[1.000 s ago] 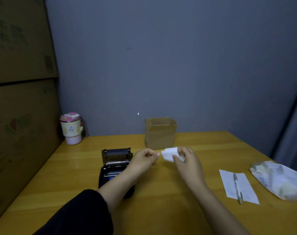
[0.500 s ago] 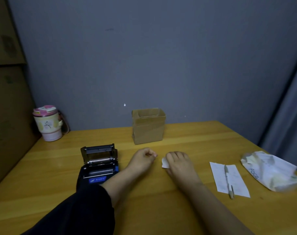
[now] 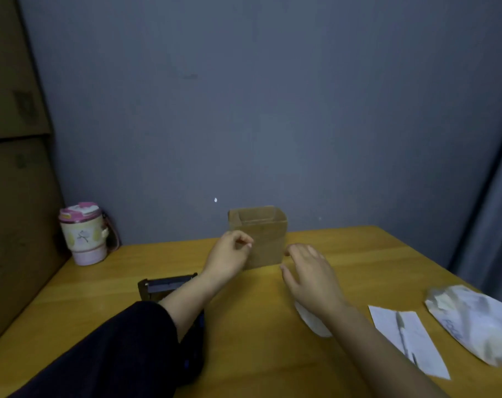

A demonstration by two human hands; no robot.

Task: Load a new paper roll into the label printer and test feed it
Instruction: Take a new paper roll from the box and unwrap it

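Note:
The black label printer [image 3: 165, 285] sits on the wooden table [image 3: 258, 354] with its lid up, mostly hidden behind my left forearm. A small open cardboard box [image 3: 265, 234] stands at the back of the table. My left hand [image 3: 229, 255] hovers at the box's left side, fingers loosely curled with nothing visible in them. My right hand [image 3: 310, 272] reaches toward the box's right side with fingers spread, empty. A white scrap of paper [image 3: 311, 321] lies on the table under my right wrist. No paper roll is visible.
A pink-lidded cup [image 3: 83, 234] stands at the back left beside stacked cardboard cartons [image 3: 14, 196]. A white slip [image 3: 407, 337] with a pen [image 3: 403, 334] on it and a crumpled plastic bag [image 3: 473, 323] lie at the right. A curtain [image 3: 493, 214] hangs at far right.
My right hand let go of the white paper, which now lies on the table. Both hands moved away from me toward the cardboard box.

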